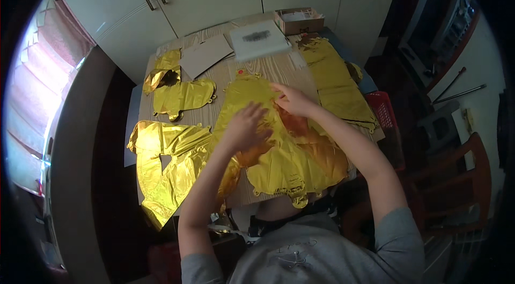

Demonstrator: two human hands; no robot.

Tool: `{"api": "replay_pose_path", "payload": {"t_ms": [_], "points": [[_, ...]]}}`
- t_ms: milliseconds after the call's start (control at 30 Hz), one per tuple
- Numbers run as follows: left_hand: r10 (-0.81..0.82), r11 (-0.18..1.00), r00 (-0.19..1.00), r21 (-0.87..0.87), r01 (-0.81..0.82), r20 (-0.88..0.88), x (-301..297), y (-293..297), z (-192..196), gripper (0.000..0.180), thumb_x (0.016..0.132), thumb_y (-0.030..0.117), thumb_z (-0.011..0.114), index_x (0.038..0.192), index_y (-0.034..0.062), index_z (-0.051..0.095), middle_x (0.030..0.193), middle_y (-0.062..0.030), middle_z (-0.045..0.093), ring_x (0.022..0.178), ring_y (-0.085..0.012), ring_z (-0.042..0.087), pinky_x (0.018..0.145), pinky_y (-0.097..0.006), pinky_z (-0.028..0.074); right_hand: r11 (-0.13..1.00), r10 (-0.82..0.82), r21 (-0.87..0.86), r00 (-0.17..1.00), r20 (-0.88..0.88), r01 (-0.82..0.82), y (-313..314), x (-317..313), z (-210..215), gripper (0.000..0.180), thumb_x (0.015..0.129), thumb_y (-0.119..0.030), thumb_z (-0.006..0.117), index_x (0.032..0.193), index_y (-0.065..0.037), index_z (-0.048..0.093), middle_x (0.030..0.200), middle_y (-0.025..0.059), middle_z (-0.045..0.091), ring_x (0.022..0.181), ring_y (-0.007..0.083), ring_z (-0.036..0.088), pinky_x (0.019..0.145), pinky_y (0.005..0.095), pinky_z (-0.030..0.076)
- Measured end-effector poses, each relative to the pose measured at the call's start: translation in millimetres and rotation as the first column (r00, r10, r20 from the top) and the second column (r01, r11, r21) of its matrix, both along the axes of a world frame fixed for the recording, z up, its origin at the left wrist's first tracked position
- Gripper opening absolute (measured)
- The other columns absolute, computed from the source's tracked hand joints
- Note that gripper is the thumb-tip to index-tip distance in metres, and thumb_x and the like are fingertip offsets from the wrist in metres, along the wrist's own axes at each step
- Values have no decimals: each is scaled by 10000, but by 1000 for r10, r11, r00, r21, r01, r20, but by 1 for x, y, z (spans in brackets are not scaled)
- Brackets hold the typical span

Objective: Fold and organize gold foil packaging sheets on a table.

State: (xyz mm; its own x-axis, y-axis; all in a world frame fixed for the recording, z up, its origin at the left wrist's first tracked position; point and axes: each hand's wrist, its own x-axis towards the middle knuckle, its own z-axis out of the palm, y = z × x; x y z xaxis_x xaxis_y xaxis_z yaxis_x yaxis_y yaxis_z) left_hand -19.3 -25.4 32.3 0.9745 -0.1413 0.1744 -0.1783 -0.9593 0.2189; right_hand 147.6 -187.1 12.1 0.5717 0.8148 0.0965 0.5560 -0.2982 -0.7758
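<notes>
A large flat gold foil balloon (279, 163) lies across the middle of the table, its lower part creased and reflecting orange. Over its left side is my left hand (248, 128), open with the fingers spread and slightly blurred. My right hand (294, 101) is at the upper right part of the same balloon, fingers stretched out and apart, seemingly touching the foil. Neither hand grips anything that I can see. A small red spot (241, 72) shows at the balloon's far tip. Beside it on the left lies another shiny gold foil balloon (174, 168), partly hanging over the near edge.
Further gold foil pieces lie at the far left (182, 96) and along the right side (335, 82). A cardboard sheet (206, 55), a white flat box (260, 39) and an open carton (299, 21) stand at the back. A red basket (383, 109) and wooden chair (472, 176) are at right.
</notes>
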Motion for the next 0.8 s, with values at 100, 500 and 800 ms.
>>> {"api": "replay_pose_path", "payload": {"t_ms": [100, 500, 800], "points": [[147, 989, 982, 19, -146, -121, 3, 25, -11, 782, 828, 561, 604, 1398, 59, 415, 1498, -216, 301, 1417, -376, 222, 1134, -517, 221, 982, 185, -111, 912, 367, -154, -37, 5, -10, 379, 916, -222, 557, 1273, -95, 566, 1252, 112, 581, 1187, 283, 516, 995, 412, 413], [78, 992, 995, 102, -70, -69, 16, 28, -37, 842, 791, 663, 544, 1442, 155, 376, 1500, -194, 308, 1403, -416, 227, 1109, -600, 179, 985, 167, -109, 907, 387, -135, -69, -4, -25, 292, 895, -267, 594, 1140, -131, 675, 1289, 48, 588, 1273, 239, 467, 1083, 428, 327], [91, 988, 994, 127, -83, -54, 16, 30, -40, 770, 843, 627, 504, 1464, 201, 343, 1518, -151, 301, 1410, -392, 227, 1112, -594, 158, 992, 129, -48, 914, 384, -120, -70, -4, -29, 287, 866, -250, 633, 1110, -107, 681, 1271, 81, 597, 1253, 258, 483, 1069, 420, 338]]}}
